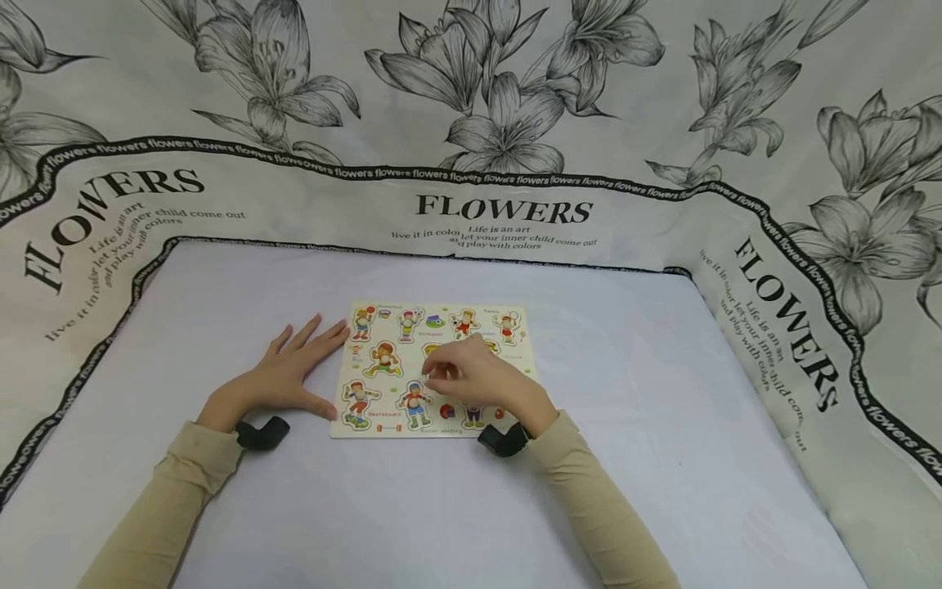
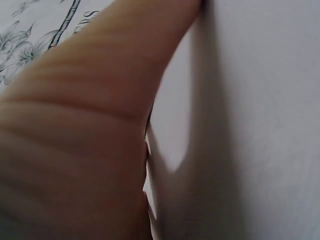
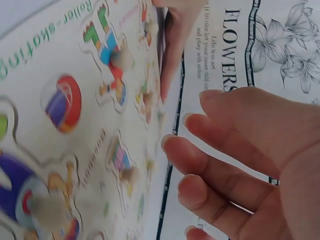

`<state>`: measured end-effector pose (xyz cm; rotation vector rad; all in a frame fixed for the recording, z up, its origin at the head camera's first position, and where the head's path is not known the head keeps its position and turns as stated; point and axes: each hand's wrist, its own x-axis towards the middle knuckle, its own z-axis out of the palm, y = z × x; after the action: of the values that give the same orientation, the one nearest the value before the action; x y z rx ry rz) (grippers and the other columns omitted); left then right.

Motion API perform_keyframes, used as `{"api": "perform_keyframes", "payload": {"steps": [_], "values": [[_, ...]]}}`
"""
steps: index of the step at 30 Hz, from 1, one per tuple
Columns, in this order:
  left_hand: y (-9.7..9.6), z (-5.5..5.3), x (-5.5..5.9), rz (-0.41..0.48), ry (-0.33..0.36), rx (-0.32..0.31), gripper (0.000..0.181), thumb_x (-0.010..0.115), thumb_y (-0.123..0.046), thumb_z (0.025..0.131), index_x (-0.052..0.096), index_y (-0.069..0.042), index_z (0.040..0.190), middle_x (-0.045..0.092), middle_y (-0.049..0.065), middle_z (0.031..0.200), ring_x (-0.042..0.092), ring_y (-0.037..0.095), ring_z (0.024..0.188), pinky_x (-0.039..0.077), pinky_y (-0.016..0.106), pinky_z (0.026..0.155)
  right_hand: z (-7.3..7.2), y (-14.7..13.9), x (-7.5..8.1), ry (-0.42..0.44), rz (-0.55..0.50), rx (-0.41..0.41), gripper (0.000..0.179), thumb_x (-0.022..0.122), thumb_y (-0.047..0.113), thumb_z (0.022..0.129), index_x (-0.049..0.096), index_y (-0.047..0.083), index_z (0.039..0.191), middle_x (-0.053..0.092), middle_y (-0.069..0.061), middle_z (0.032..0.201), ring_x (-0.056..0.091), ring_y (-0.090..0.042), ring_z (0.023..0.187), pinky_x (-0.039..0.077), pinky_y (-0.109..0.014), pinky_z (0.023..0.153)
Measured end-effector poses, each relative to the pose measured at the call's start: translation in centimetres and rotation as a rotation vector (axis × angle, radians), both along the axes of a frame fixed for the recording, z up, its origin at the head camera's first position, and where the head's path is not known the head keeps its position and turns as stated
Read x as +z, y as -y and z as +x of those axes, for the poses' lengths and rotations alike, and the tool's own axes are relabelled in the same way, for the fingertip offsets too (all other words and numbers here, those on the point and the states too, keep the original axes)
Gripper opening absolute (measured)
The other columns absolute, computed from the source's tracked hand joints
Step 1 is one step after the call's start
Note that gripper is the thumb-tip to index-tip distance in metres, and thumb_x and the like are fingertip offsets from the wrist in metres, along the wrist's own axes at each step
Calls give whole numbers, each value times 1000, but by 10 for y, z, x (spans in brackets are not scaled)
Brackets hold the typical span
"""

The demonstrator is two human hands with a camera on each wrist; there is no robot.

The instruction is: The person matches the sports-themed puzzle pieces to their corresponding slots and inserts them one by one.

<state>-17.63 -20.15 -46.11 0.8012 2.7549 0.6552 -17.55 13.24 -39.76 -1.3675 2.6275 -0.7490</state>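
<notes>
A cream puzzle board [image 1: 390, 393] printed with sports figures lies flat on the table. My left hand [image 1: 287, 376] has its fingers spread, with fingertips and thumb right at the board's left edge. Over the board's lower right part hovers my right hand [image 1: 471, 372]. Its fingers [image 3: 185, 155] are loosely bent with nothing between them in the right wrist view. Cut-out pieces sit in their slots, among them a running figure [image 1: 383, 360], a roller-skating figure [image 1: 415, 405] and a skateboarding figure [image 1: 356, 405]. Pale knobs stick up from them. My right hand hides several pieces.
A white cloth covers the table [image 1: 662, 491]. Around its back and sides stands a white fabric wall [image 1: 633, 221] with black flower drawings and lettering. Black wrist mounts [image 1: 263, 433] sit at both cuffs.
</notes>
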Motion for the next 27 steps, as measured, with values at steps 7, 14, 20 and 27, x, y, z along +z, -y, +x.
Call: {"api": "perform_keyframes", "payload": {"steps": [7,14,20,27], "values": [[2,3,8,-42,29,9,127,75,-76,63,20,-14,160,11,6,167,-5,38,151,-7,63,116,-1,-31,13,-71,-125,-58,10,70,10,91,74,4,98,66,4,79,54,-10,66,44,-31,67],[7,15,20,-94,48,9,119,79,-68,65,28,-12,157,15,8,166,1,41,150,-1,68,114,1,-63,26,-204,-276,-209,9,74,6,87,74,6,95,67,2,81,56,-19,71,35,-34,72],[11,24,30,-131,58,12,112,77,-67,69,35,-8,154,23,12,163,11,45,148,7,72,112,4,-90,35,-330,-379,-328,12,76,1,84,73,4,96,70,-4,87,58,-21,76,39,-35,70],[25,31,51,-135,-26,41,72,62,-51,94,47,-7,148,42,14,154,32,43,142,25,70,108,13,-124,49,-413,-407,-437,26,75,-6,81,71,0,106,71,-11,101,60,-28,91,41,-37,81]]}}
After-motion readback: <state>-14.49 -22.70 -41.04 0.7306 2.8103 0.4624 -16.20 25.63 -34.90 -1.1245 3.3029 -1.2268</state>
